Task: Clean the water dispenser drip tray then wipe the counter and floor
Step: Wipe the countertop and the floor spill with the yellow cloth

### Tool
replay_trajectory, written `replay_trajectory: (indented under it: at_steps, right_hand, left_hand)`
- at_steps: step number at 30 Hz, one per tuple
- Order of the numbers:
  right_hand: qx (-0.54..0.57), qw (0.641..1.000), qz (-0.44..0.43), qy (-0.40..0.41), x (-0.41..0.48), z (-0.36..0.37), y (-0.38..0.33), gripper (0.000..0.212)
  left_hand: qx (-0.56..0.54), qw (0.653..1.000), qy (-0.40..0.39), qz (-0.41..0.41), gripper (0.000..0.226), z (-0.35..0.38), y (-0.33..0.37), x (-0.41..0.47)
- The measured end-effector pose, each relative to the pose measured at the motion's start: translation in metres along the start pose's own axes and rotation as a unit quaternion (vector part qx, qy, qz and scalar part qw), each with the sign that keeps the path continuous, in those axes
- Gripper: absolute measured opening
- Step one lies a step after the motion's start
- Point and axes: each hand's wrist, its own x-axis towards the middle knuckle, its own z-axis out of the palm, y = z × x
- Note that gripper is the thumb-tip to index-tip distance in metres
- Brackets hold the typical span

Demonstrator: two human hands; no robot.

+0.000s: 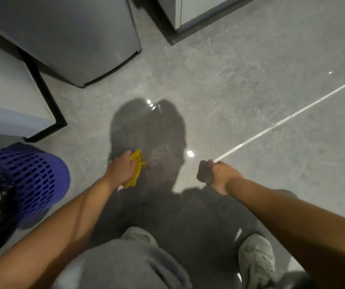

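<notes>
I look down at a glossy grey floor (240,84). My left hand (121,170) presses a crumpled yellow cloth (136,165) flat on the floor, just ahead of my knees. My right hand (219,176) is held a little above the floor to the right, closed around a dark crumpled cloth (205,171). My shadow falls over the patch of floor between both hands.
A purple perforated waste basket (36,178) with a black liner stands at the left. A grey appliance base (73,38) and white cabinets (11,97) are ahead left; another cabinet (198,11) is at top. My grey-trousered knees and a shoe (257,261) fill the bottom.
</notes>
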Motion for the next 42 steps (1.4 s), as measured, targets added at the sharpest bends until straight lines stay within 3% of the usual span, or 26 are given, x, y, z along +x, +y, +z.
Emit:
replay_trajectory:
  at_steps: [3, 8, 12, 16, 21, 28, 31, 35, 42]
  right_hand:
    - [0.081, 0.995, 0.022, -0.055, -0.088, -0.013, -0.015, 0.054]
    - [0.225, 0.970, 0.077, -0.047, -0.264, -0.085, -0.045, 0.030]
    - [0.443, 0.890, 0.113, -0.004, -0.420, -0.174, -0.077, 0.008]
    - [0.562, 0.822, 0.087, 0.031, -0.541, -0.255, -0.099, 0.006]
    - [0.630, 0.772, 0.043, 0.073, -0.607, -0.331, -0.096, 0.010]
    - [0.679, 0.723, -0.021, 0.125, -0.588, -0.449, -0.045, 0.012]
    - [0.661, 0.742, -0.040, 0.101, -0.571, -0.511, -0.016, 0.013]
    - [0.596, 0.794, -0.058, 0.103, -0.556, -0.603, 0.013, 0.019]
    - [0.555, 0.819, -0.098, 0.113, -0.518, -0.749, 0.009, 0.008]
  left_hand:
    - [-0.068, 0.992, -0.056, -0.095, 0.039, -0.069, 0.010, -0.051]
    - [-0.202, 0.973, -0.071, -0.091, 0.025, -0.196, 0.076, -0.193]
    - [-0.298, 0.950, -0.042, -0.084, 0.008, -0.304, 0.129, -0.327]
    - [-0.368, 0.927, -0.040, -0.058, 0.010, -0.386, 0.178, -0.429]
    - [-0.413, 0.911, 0.001, -0.010, 0.015, -0.457, 0.237, -0.486]
    - [-0.435, 0.896, 0.088, 0.012, 0.007, -0.521, 0.324, -0.465]
    - [-0.484, 0.866, 0.122, 0.003, 0.004, -0.548, 0.364, -0.447]
    - [-0.538, 0.826, 0.167, 0.001, 0.013, -0.584, 0.422, -0.430]
    - [-0.532, 0.824, 0.191, 0.042, 0.004, -0.659, 0.500, -0.384]
